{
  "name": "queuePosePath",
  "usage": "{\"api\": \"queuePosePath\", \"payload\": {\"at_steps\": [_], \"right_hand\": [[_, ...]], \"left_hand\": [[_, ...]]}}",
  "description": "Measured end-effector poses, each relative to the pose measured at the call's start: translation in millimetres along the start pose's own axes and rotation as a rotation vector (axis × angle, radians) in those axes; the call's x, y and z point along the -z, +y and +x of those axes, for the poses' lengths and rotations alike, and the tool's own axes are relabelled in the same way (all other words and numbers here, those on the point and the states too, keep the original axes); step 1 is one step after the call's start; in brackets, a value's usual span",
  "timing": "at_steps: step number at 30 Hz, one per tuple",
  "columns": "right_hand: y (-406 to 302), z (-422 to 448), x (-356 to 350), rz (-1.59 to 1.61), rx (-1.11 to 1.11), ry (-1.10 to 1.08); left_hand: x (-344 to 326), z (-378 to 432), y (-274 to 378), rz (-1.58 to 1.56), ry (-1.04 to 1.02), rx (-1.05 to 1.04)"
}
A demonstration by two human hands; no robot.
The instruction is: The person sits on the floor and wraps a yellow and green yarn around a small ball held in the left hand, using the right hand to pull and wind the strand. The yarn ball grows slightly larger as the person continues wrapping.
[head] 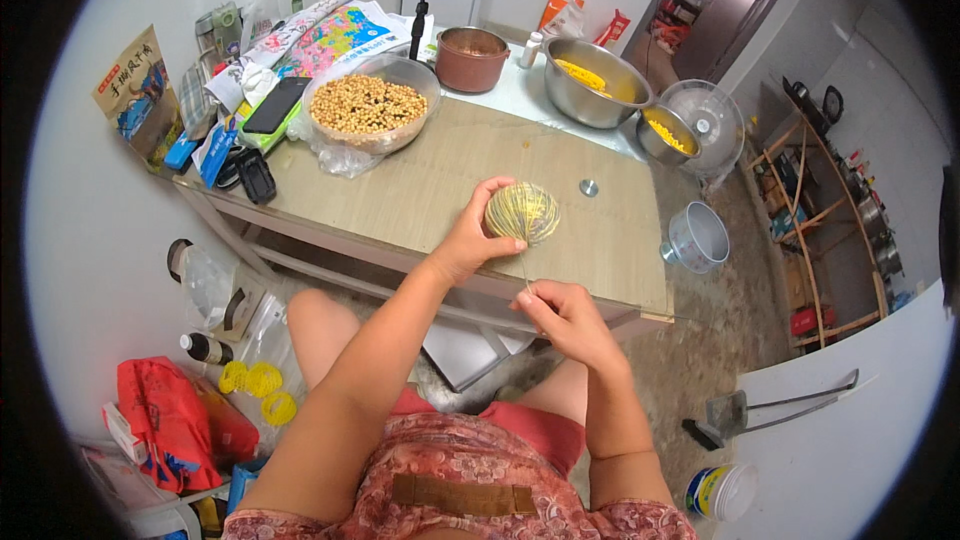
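Note:
A round ball of yellow and grey yarn is held in my left hand, just above the front part of the wooden table. The fingers wrap its left and back side, and the thumb lies at its lower edge. A thin strand of the yarn runs down from the ball to my right hand, which pinches it between thumb and fingers in front of the table edge. A small round metallic disc lies on the table to the right of the ball.
Behind stand a plastic bowl of beige kernels or beans, a reddish-brown pot, and a steel basin with yellow corn. A black phone lies at the left. A light-coloured pot stands beyond the table's right edge.

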State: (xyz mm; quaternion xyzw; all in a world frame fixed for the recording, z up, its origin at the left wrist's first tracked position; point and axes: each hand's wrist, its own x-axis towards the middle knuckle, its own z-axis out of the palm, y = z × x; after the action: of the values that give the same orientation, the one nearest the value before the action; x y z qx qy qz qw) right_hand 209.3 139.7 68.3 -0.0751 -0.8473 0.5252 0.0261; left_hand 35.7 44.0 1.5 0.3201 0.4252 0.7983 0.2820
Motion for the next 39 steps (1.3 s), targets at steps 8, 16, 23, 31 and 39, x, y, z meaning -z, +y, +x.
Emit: {"api": "queuePosePath", "payload": {"at_steps": [8, 16, 23, 31, 39], "right_hand": [[-38, -8, 45, 0.109, 0.146, 0.194], [-26, 55, 77, 0.019, 0.162, 0.428], [45, 106, 63, 0.174, 0.070, 0.336], [88, 108, 28, 0.396, -0.019, 0.332], [88, 97, 16, -0.297, 0.085, 0.409]], "left_hand": [[0, -2, 5, 0.091, -0.175, 0.060], [2, 0, 9, 0.065, -0.292, 0.179], [4, -2, 14, -0.034, -0.329, 0.192], [7, -4, 8, -0.235, -0.212, 0.153], [5, -2, 4, -0.286, -0.077, 0.077]]}}
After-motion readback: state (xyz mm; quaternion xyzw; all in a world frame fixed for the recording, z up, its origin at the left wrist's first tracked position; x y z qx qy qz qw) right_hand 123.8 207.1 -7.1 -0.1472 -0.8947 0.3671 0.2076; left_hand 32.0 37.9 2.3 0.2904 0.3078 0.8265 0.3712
